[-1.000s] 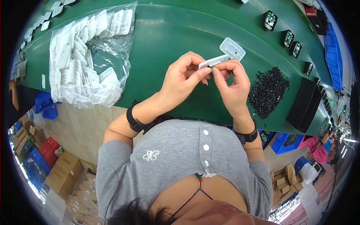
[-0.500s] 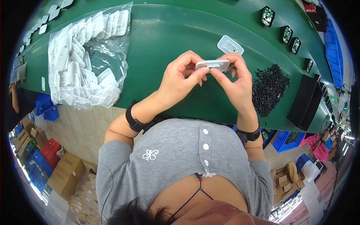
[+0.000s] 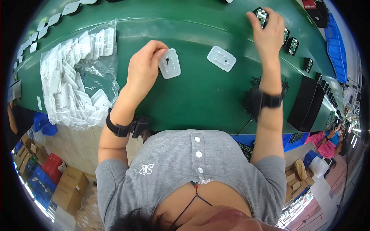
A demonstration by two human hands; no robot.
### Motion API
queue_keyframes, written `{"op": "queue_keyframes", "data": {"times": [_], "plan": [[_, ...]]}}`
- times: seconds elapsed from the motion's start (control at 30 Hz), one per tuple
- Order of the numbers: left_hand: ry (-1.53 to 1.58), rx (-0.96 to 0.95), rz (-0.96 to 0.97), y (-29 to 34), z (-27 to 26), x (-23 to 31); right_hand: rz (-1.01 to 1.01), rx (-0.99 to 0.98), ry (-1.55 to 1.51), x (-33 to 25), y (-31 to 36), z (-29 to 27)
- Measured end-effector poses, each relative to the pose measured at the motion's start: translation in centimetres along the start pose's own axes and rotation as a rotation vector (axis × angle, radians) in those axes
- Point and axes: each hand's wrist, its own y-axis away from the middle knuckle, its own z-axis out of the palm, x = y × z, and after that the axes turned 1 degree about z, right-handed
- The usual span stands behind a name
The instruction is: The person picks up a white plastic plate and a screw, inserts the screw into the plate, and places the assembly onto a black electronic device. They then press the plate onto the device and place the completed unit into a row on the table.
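Touching, left hand (image 3: 142,71): white cover (image 3: 172,70) met at upper left edge, over the tabletop (image 3: 192,100); grip nearly closed, pinch cannot be told.
Right hand (image 3: 268,36): grip spread around a black-cased circuit board (image 3: 261,17); firm hold cannot be told.
Second cover (image 3: 221,59): laid flat, between the hands.
Clear bag (image 3: 108,67): bagged covers (image 3: 67,90) heaped inside, at left.
Black parts pile (image 3: 254,81): partly hidden by right forearm (image 3: 271,79).

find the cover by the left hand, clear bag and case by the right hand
White cover (image 3: 171,67): head view, middle of face
Clear bag (image 3: 109,72): head view, film near right edge
Black case (image 3: 262,17): head view, exposed circuit board
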Motion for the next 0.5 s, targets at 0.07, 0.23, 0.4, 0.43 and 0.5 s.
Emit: {"op": "queue_keyframes", "data": {"times": [0.07,0.23,0.4,0.43,0.5], "plan": [[-0.355,-0.029,0.254,-0.9,0.0,0.4,0.028,-0.052,0.254,3.7,-2.1,2.6],[-0.497,-0.035,0.257,-0.8,0.9,1.2,0.245,-0.455,0.248,4.3,-3.9,1.1],[-0.645,0.079,0.357,2.8,1.0,0.5,0.500,-0.220,-0.916,0.9,3.6,-3.8],[-0.639,0.077,0.363,3.1,1.1,0.4,0.467,-0.202,-0.907,0.8,5.8,-4.7],[-0.630,0.073,0.396,3.4,1.2,0.5,0.455,-0.150,-0.846,-0.3,8.8,-6.3]]}}
